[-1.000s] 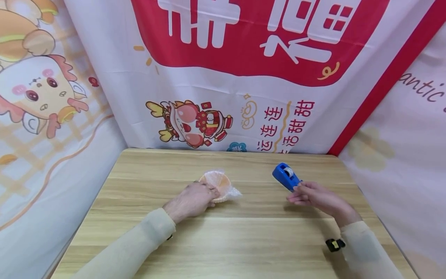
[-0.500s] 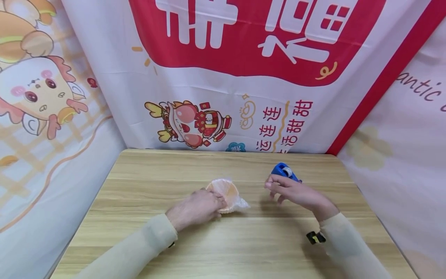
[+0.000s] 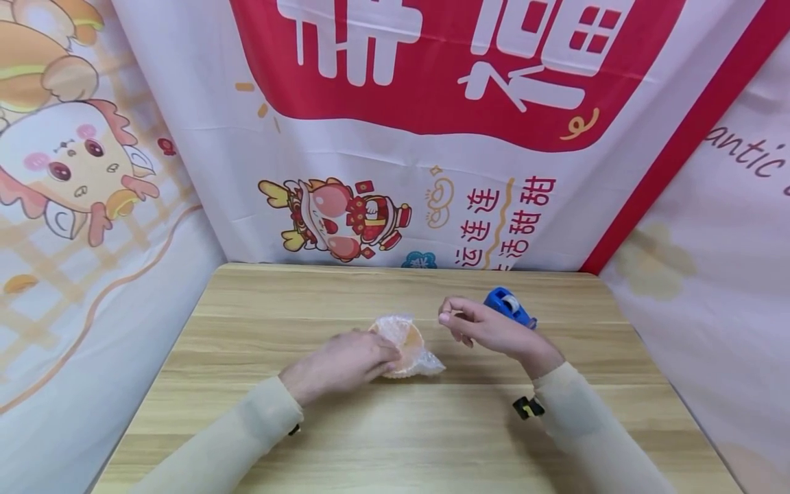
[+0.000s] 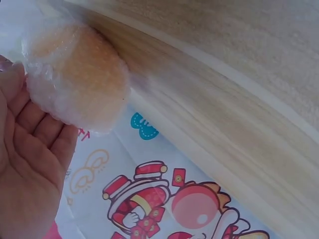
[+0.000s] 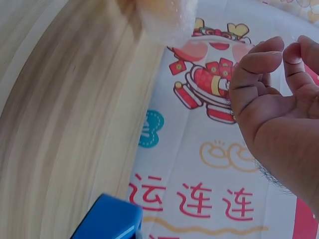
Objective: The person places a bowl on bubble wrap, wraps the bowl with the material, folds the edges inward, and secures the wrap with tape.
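Note:
In the head view my left hand (image 3: 345, 363) holds a round orange object in clear bubble wrap (image 3: 409, 353) at the middle of the table. The left wrist view shows the thumb and fingers at one edge of this wrapped object (image 4: 82, 74); the wrap blurs its kind. A loose tail of wrap points right. My right hand (image 3: 484, 326) is raised between the wrapped object and a blue tape dispenser (image 3: 511, 307). Its thumb and index fingertips (image 5: 276, 59) meet in a pinch, apparently on a barely visible piece of clear tape.
The dispenser, with its white roll, stands at the back right of the wooden table (image 3: 395, 432). Printed cloths (image 3: 345, 144) hang along the back and both sides, close to the table's edges. Both sleeves reach in from the front.
My right hand has left the front end of the tape dispenser and come left toward the wrapped object. My left hand has shifted the wrapped object slightly right and nearer.

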{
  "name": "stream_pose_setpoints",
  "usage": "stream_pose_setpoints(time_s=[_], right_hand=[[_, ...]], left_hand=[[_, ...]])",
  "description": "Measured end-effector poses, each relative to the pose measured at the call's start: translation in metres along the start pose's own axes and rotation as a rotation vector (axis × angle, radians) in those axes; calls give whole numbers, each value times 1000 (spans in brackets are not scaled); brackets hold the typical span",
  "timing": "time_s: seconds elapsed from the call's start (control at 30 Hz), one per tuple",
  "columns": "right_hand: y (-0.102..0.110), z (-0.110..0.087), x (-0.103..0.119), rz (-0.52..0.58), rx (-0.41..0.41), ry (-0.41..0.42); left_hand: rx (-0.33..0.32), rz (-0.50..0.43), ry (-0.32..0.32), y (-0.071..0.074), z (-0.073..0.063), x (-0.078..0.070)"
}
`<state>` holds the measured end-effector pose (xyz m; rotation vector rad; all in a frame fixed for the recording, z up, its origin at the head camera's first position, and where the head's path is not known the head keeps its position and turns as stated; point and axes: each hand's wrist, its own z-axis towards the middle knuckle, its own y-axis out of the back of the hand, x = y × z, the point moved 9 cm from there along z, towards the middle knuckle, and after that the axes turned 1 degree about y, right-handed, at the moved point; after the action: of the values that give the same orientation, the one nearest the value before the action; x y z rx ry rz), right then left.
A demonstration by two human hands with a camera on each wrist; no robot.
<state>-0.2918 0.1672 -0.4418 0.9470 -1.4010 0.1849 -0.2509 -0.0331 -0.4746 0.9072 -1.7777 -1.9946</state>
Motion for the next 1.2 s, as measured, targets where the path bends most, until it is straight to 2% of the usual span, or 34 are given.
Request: stream_pose_setpoints(time_s=[0.27,0.43,0.6,0.7,0.8,0.93,1.2], right_hand=[[-22,20,2,-35,46,6],[-38,26,-5,1,118,-18],[-46,32,-8,15,145,-32],[-48,35,-8,7,150,-38],[-49,37,-8,0,154,-53],[-50,39,-8,-5,164,-63],[-53,44,-10,-14,167,-50]], left_hand=[[-80,-128,86,10,2,16],[-96,-282,215,12,3,31],[-77,-433,325,11,5,43],[-58,-516,348,9,4,46],[-32,-565,333,8,4,45],[-9,-574,321,7,4,43],[-28,-546,335,9,7,41]])
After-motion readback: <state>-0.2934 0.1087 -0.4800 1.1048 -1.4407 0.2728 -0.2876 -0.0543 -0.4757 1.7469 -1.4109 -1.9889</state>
